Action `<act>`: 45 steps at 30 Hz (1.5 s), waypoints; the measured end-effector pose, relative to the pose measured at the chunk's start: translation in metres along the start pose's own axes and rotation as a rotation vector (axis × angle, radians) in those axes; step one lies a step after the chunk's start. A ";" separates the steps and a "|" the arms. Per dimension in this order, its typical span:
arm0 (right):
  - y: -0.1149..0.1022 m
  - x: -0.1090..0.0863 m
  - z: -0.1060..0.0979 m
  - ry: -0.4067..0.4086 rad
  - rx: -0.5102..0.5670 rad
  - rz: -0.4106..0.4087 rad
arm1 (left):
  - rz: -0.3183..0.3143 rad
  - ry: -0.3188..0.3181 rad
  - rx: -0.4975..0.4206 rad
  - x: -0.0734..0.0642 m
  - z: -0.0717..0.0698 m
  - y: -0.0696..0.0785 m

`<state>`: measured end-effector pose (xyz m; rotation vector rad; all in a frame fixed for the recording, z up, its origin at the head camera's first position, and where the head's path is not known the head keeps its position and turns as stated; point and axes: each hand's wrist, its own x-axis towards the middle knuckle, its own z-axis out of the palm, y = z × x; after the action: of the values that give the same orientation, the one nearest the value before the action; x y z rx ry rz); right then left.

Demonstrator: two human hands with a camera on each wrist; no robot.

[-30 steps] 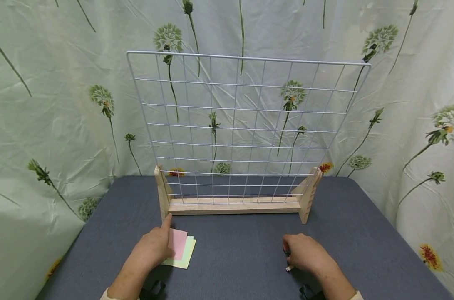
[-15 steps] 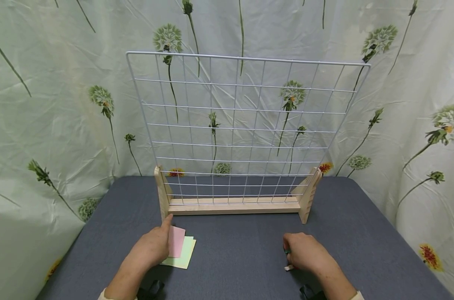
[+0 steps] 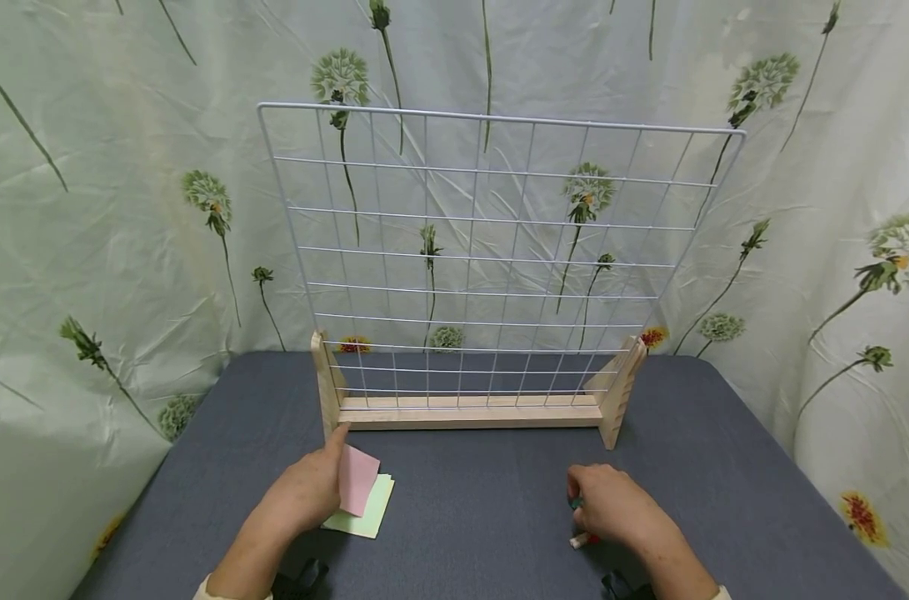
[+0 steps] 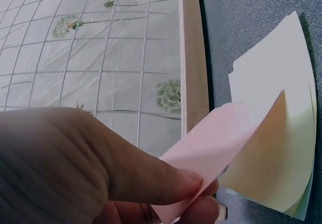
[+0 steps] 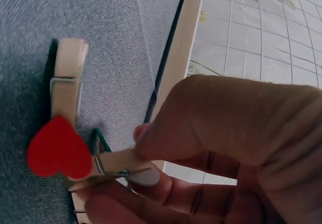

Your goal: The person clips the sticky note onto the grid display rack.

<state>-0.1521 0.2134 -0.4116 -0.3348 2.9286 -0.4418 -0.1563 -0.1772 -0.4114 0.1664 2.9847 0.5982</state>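
Observation:
Between thumb and fingers my left hand (image 3: pixel 307 492) pinches a pink square of note paper (image 4: pixel 214 133). The sheet tilts up off a small stack of pale green and yellow note sheets (image 3: pixel 377 504) on the table. My right hand (image 3: pixel 611 504) grips a small wooden clothespin (image 5: pixel 121 162) low over the cloth. A red heart (image 5: pixel 58 151) overlaps its far end in the right wrist view. Another wooden clothespin (image 5: pixel 69 63) lies beside it, partly behind the heart. A thin green edge (image 5: pixel 102 139) shows behind the held clothespin.
A white wire grid panel (image 3: pixel 491 250) stands in a wooden base (image 3: pixel 469 418) behind both hands. Dark blue-grey cloth (image 3: pixel 469 517) covers the table. Flower-print curtains (image 3: pixel 124 275) hang at the back and sides.
The pink sheet has shifted away from me and now turns at an angle over the green and yellow ones. Some red now shows below my right hand, which has hardly moved.

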 end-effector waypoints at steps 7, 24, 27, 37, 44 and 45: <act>0.000 -0.001 -0.001 0.001 0.017 -0.007 | -0.033 0.014 -0.027 -0.001 -0.002 0.003; -0.002 0.000 -0.001 0.080 -0.067 -0.085 | 0.013 0.145 -0.019 0.000 -0.004 0.004; -0.004 0.000 -0.001 0.090 -0.077 -0.078 | 0.033 0.184 -0.017 0.000 -0.003 0.003; -0.004 0.000 0.001 0.197 -0.075 -0.144 | 0.037 0.238 -0.063 0.002 -0.003 0.003; -0.006 0.002 0.002 0.272 -0.045 -0.179 | 0.045 0.298 -0.122 0.004 -0.003 0.006; -0.006 0.002 0.002 0.274 -0.039 -0.176 | 0.053 0.319 -0.133 0.004 -0.003 0.006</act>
<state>-0.1526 0.2066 -0.4122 -0.5839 3.1909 -0.4898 -0.1599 -0.1720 -0.4065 0.1537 3.2366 0.9058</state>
